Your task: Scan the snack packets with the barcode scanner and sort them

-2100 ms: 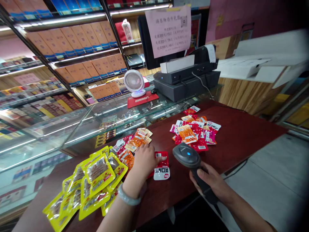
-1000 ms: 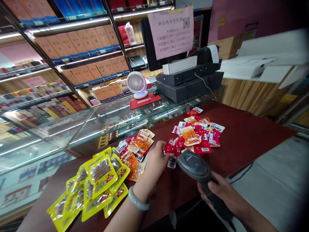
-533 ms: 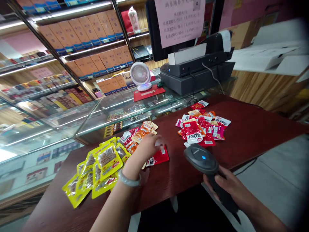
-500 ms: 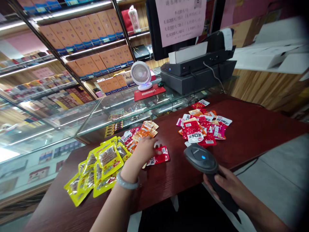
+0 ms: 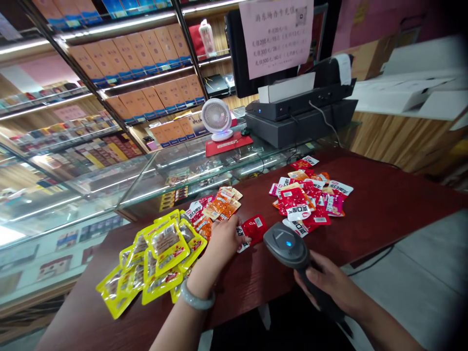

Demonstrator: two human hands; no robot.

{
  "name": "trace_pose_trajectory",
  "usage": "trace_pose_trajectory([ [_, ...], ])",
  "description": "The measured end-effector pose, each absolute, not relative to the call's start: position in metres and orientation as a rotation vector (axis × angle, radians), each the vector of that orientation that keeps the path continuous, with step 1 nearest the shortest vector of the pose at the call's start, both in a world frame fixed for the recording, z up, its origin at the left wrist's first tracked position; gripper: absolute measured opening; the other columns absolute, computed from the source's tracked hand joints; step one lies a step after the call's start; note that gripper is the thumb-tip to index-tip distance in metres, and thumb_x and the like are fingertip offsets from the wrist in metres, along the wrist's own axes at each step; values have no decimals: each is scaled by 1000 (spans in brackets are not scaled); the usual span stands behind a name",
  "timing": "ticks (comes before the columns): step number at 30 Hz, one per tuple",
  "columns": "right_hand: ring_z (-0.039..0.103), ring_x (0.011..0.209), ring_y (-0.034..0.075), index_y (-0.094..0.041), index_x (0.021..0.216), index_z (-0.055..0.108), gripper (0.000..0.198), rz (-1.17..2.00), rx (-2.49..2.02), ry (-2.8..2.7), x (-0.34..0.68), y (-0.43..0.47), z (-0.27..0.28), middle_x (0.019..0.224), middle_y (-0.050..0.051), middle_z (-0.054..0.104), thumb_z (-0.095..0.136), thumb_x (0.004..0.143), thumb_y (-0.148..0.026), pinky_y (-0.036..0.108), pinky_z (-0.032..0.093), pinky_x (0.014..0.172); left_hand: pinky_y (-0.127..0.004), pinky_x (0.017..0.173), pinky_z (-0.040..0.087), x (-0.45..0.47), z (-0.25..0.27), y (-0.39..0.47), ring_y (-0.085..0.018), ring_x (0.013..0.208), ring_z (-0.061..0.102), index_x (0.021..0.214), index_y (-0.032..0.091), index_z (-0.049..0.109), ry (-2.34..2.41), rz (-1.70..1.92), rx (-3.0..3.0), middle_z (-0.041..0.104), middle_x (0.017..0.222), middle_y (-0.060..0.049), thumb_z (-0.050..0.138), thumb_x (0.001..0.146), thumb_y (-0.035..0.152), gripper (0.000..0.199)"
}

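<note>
Glossy red packet (image 5: 255,229), white end with black characters, pale barcode patch, over dark table (image 5: 387,200) just beside grey scanner (image 5: 287,244); left hand (image 5: 225,238) pinches white end; right hand (image 5: 327,278) grips scanner handle

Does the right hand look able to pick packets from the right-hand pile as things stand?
Probably not: the right hand is wrapped around the scanner, though the pile lies mostly uncovered.

A smooth, rounded, pale grey-green bangle (image 5: 196,299) rings the wrist of the left hand (image 5: 225,240), bare like the right hand (image 5: 331,279) and both forearms (image 5: 382,314).
</note>
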State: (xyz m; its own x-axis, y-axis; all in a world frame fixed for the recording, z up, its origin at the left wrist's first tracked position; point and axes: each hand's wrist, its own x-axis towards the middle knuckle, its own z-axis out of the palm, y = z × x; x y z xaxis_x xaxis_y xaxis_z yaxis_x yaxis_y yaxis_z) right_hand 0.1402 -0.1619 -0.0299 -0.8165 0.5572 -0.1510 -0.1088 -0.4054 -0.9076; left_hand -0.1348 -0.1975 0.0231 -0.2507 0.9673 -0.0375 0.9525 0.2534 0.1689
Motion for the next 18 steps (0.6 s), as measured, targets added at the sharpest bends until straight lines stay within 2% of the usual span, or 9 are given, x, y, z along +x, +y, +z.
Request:
trace_pose_trajectory([
  [4, 42, 43, 6, -18, 95, 54, 52, 2252, -599, -1417, 137, -157, -30, 63, -5, 52, 69, 78, -65, 17, 36, 40, -37, 90, 39, -137, 18, -199, -27, 103, 66, 105, 22, 56, 2356, 251, 1827, 72, 97, -6, 66, 83, 45, 34],
  [7, 43, 44, 6, -19, 96, 54, 52, 2234, -616, -1411, 138, -156, -30, 64, -4, 53, 71, 77, -64, 18, 37, 40, -32, 82, 42, -138, 15, -190, -24, 95, 67, 103, 23, 56, 2332, 339, 1706, 71, 94, -4, 71, 78, 44, 36],
  [11, 43, 43, 7, -18, 92, 54, 53, 2206, -630, -1348, 139, -157, -30, 62, -4, 53, 71, 75, -65, 19, 37, 39, -28, 74, 46, -125, 11, -152, -18, 84, 64, 100, 22, 54, 2133, 765, 1508, 68, 94, -1, 72, 77, 37, 33],
  [13, 43, 41, 6, -18, 89, 54, 52, 2180, -651, -1313, 141, -156, -29, 61, -4, 53, 71, 75, -66, 18, 36, 39, -28, 74, 48, -109, 8, -128, -15, 81, 63, 98, 20, 54, 1925, 999, 1423, 67, 91, -1, 70, 78, 31, 27],
  [15, 44, 41, 7, -19, 88, 54, 50, 2137, -684, -1302, 143, -155, -28, 61, -4, 54, 70, 77, -65, 19, 36, 38, -28, 72, 51, -93, 5, -108, -14, 75, 63, 104, 18, 54, 1643, 1147, 1251, 67, 89, -2, 63, 83, 25, 24],
  [18, 46, 42, 7, -19, 86, 55, 47, 2104, -720, -1295, 147, -152, -26, 61, -3, 54, 70, 79, -62, 19, 38, 39, -32, 85, 52, -82, -1, -97, -16, 93, 66, 114, 16, 56, 1318, 1248, 1190, 69, 105, -9, 67, 80, 18, 36],
])
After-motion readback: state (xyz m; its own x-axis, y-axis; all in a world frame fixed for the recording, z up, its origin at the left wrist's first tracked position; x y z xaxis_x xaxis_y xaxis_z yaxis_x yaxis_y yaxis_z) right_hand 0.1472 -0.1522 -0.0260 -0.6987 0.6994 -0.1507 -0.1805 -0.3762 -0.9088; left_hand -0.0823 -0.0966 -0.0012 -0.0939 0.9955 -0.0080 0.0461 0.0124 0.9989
